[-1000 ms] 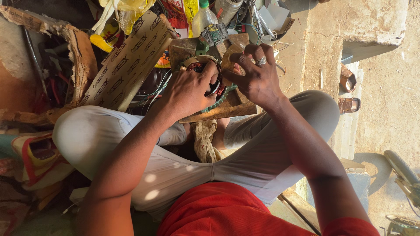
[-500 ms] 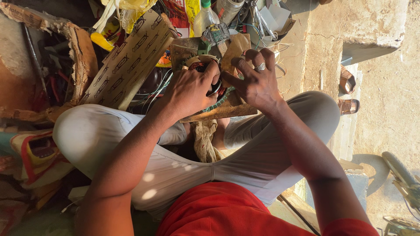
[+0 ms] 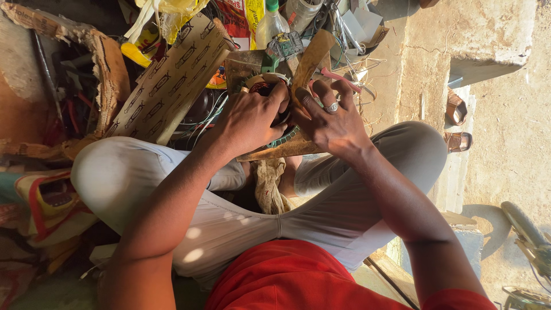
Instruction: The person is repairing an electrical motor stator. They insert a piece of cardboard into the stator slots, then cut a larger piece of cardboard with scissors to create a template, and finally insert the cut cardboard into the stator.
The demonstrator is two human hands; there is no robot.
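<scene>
A rough wooden board (image 3: 287, 148), a shiny metal ring (image 3: 332, 107), matt grey cloth trousers (image 3: 229, 218), torn cardboard (image 3: 109, 63).

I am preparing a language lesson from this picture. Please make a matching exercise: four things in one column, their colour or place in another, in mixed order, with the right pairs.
Things:
1. metal ring
2. clear plastic bottle's cap
3. brown leather sandals
4. crumpled cloth rag

Descriptions:
A. green
B. on a finger of the right hand
C. between the legs, below the hands
D. on the ground at the right

Pairs: 1-B, 2-A, 3-D, 4-C
</scene>
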